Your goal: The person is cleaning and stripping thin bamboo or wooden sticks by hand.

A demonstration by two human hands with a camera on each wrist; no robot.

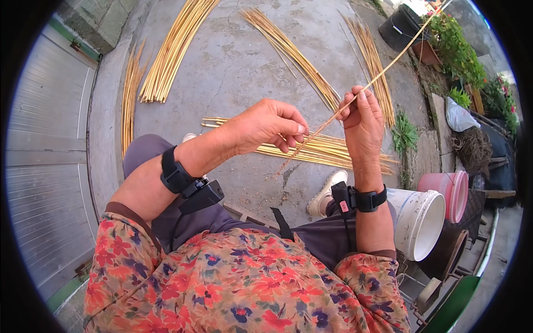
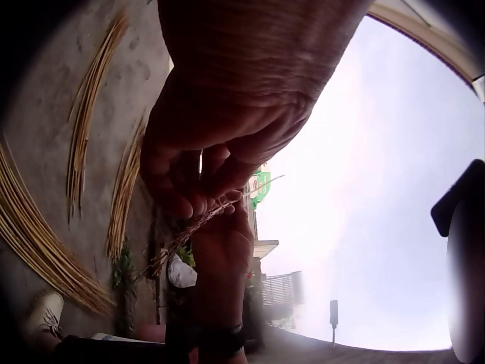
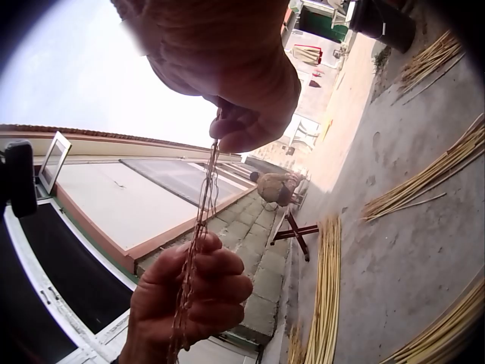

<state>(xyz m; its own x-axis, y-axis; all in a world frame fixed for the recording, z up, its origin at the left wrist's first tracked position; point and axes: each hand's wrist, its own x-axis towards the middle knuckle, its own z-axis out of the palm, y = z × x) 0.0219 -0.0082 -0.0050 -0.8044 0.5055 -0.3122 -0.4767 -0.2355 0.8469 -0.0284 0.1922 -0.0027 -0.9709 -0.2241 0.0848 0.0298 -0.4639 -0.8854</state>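
One long dry stalk [image 1: 394, 62] slants through the head view, its thin, branching seed head [image 1: 300, 149] pointing down toward the ground. My right hand [image 1: 363, 114] pinches the stalk between thumb and fingers, just above that head. On the seed head, my left hand [image 1: 272, 126] pinches with thumb and forefinger, its other fingers curled. In the right wrist view the fine strands [image 3: 198, 235] run down from the right hand [image 3: 242, 98] past the left hand's curled fingers [image 3: 216, 284]. The left wrist view shows both hands close together at the seed head [image 2: 189, 231].
Bundles of stalks lie on the concrete: one crosswise [image 1: 327, 151] before my feet, others farther off, including a thick bundle [image 1: 176, 53]. To the right stand a white bucket [image 1: 413, 222], a pink bucket [image 1: 444, 191] and potted plants [image 1: 455, 44]. A folding stool [image 3: 295, 233] stands farther away.
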